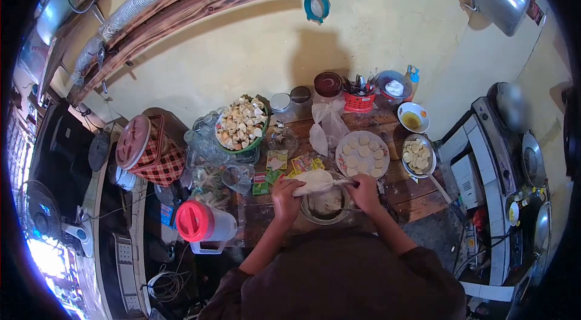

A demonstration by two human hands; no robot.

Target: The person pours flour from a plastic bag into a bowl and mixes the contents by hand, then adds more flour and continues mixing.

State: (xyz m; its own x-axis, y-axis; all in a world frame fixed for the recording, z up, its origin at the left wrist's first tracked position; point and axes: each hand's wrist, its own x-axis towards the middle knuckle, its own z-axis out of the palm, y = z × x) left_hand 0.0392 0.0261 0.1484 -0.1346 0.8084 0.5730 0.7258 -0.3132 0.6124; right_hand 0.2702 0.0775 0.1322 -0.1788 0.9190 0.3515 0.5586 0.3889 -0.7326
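Note:
A pale, soft lump of dough point(317, 182) is stretched sideways between my two hands, over a round bowl point(327, 221). My left hand point(285, 196) has its fingers closed round the thick left end. On the other side my right hand point(364, 192) pinches a thinner, drawn-out end. Whitish matter shows inside the bowl below. Just beyond my right hand lies a flowered plate point(382, 170) with several flat round dough pieces. Small green and yellow sachets point(307, 164) lie beyond my left hand.
At the back left stands a green bowl point(265, 129) heaped with pale chunks. A pan point(419, 173) of sliced pieces and a bowl of yellow liquid point(422, 112) are at the right. A red-lidded jug point(206, 226) stands left, a stove point(493, 132) far right.

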